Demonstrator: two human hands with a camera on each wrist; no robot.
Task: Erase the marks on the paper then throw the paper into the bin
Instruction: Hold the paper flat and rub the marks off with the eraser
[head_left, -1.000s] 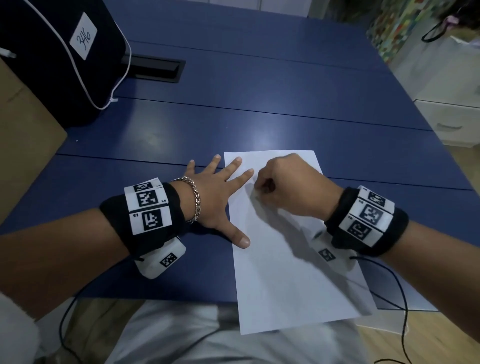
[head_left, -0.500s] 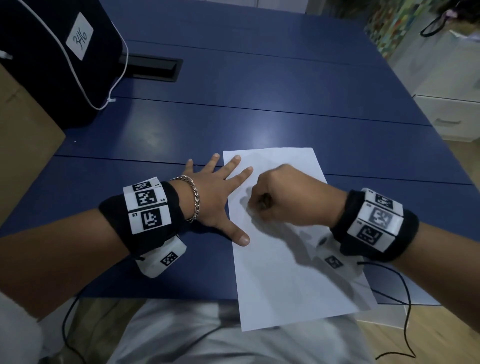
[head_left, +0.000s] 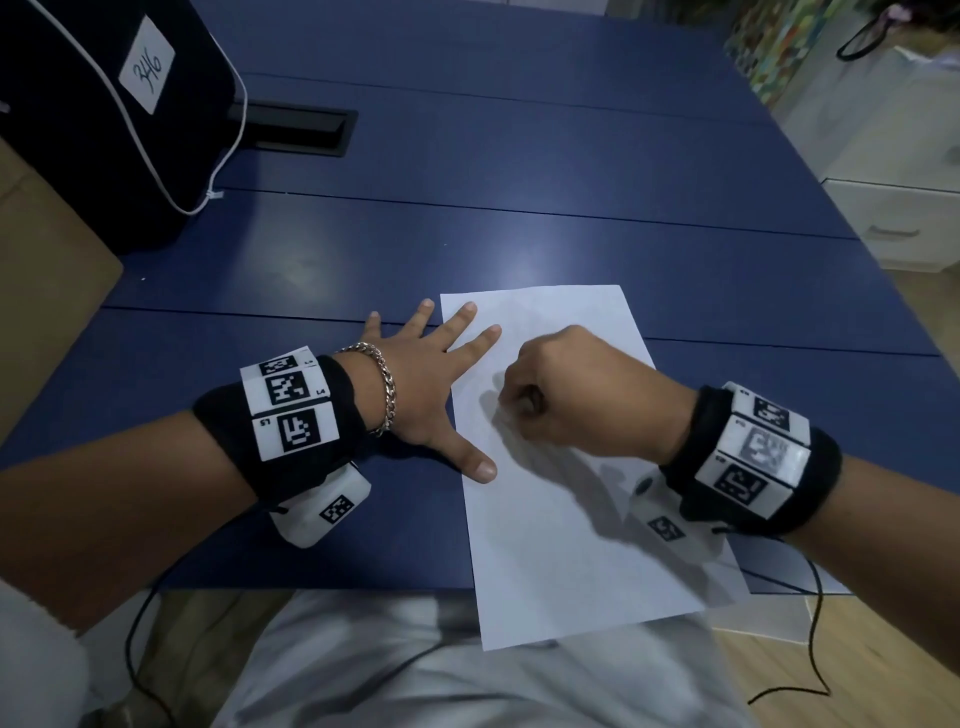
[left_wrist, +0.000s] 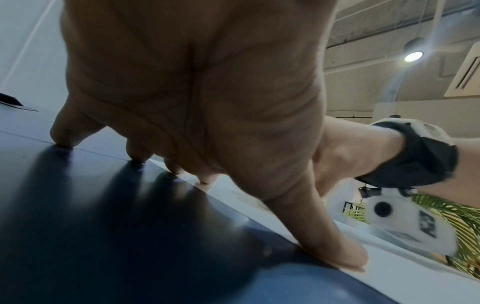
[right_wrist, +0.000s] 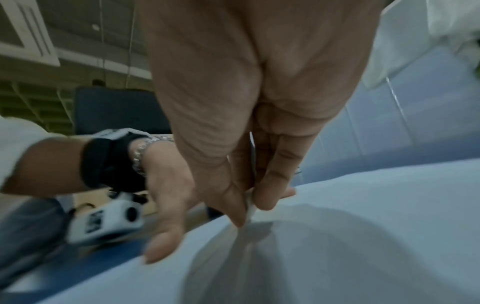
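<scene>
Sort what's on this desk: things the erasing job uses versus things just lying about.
In use:
- white sheet of paper
- small white eraser, pinched in the right hand
- left hand, spread flat, pinning the sheet's edge

Lying about:
- black bag with white piping and a paper label
- black cable slot in the blue table
</scene>
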